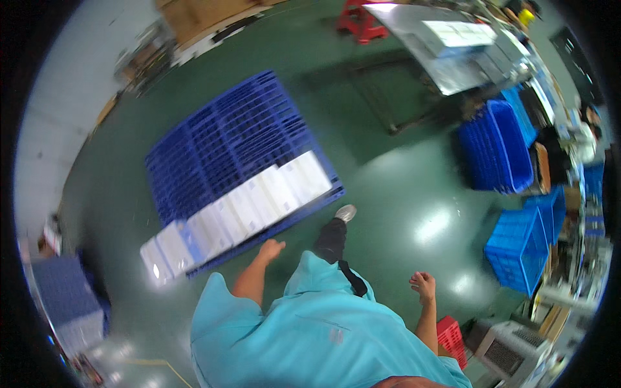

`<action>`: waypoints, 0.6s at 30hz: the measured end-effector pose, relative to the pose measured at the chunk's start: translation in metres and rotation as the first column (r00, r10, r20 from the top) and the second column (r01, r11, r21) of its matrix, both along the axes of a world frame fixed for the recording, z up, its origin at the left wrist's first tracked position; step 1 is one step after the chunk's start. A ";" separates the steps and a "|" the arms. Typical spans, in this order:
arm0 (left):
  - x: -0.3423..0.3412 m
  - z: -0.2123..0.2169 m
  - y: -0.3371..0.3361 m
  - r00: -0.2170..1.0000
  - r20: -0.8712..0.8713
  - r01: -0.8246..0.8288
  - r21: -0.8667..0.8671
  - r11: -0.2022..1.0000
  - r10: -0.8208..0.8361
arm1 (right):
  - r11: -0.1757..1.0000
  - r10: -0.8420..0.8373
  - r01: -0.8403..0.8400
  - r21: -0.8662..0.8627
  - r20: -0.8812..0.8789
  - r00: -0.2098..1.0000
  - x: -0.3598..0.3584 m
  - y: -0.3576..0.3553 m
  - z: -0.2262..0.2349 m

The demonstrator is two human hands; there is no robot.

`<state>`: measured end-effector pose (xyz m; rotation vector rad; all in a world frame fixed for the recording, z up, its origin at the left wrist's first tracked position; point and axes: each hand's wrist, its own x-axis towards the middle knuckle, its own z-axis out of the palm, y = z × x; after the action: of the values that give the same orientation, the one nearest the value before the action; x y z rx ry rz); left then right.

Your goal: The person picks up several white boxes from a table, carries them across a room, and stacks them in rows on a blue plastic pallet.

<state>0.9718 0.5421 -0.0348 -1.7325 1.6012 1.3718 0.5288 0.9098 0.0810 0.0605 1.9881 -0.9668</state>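
My left hand (272,250) hangs empty just short of the pallet's near edge, its fingers loosely curled. Out to the right over the floor is my right hand (423,285), also empty, its fingers bent and a little apart. In front of me lies a blue plastic pallet (226,123). Along its near side runs a row of white boxes (239,210), several of them packed side by side. Neither hand touches the boxes. One of my shoes (346,213) stands beside the pallet's right corner.
A metal table (446,74) at the far right carries white boxes (456,35); a red stool (363,22) is behind it. Blue crates (498,149) and an open blue bin (517,249) line the right. A red basket (451,339) sits near my right arm. Stacked goods (68,297) stand left.
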 end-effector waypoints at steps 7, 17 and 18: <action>-0.221 -0.029 -0.088 0.928 -0.286 0.252 0.002 0.968 -0.241 | 0.951 -0.266 0.256 0.174 0.038 0.963 -0.054 0.040 0.013; -0.632 0.094 -0.290 0.822 -0.523 0.014 -0.379 0.925 -0.226 | 0.953 0.063 -0.112 0.281 0.178 0.982 -0.131 -0.073 -0.014; -0.675 0.108 -0.309 0.808 -0.501 0.033 -0.489 0.872 -0.311 | 0.942 0.134 -0.177 0.285 0.163 0.977 -0.149 -0.077 -0.033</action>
<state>0.2970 0.2333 0.0734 -1.3976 2.5307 1.6002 0.3797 0.8328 0.0481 0.1329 1.9594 -0.5400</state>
